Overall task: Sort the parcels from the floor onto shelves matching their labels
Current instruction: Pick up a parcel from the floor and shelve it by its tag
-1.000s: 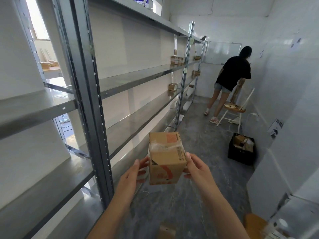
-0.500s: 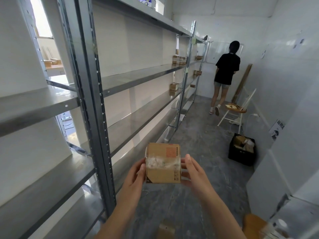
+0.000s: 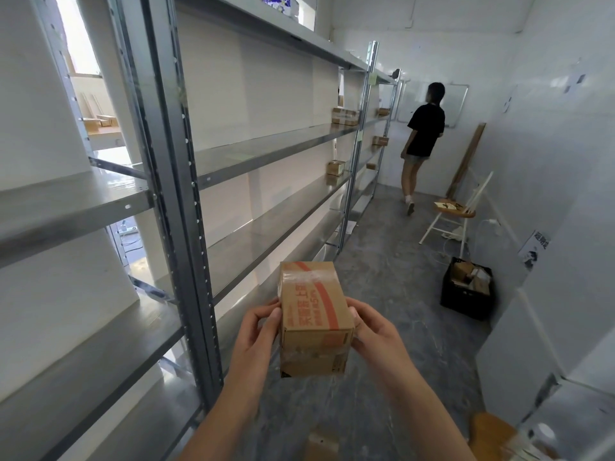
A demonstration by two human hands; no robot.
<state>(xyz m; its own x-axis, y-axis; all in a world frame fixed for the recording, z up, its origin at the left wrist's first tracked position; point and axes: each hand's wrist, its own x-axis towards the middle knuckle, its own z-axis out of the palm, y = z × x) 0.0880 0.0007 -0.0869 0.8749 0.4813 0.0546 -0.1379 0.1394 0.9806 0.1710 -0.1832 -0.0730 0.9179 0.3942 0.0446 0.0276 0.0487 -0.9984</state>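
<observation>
A small cardboard parcel with red print and clear tape is held in front of me, above the grey floor. My left hand grips its left side and my right hand grips its right side. Its printed face is turned up toward me. The grey metal shelves run along the left wall. A few small parcels sit far down the shelves, one on the level below. Another parcel lies on the floor below my arms.
A steel upright stands close on my left. A person in a black shirt walks at the far end. A chair and a black crate holding boxes stand along the right wall. A brown object lies at lower right.
I have turned the parcel in my hands, so its red-printed face now points up. The person at the far end has walked further away.
</observation>
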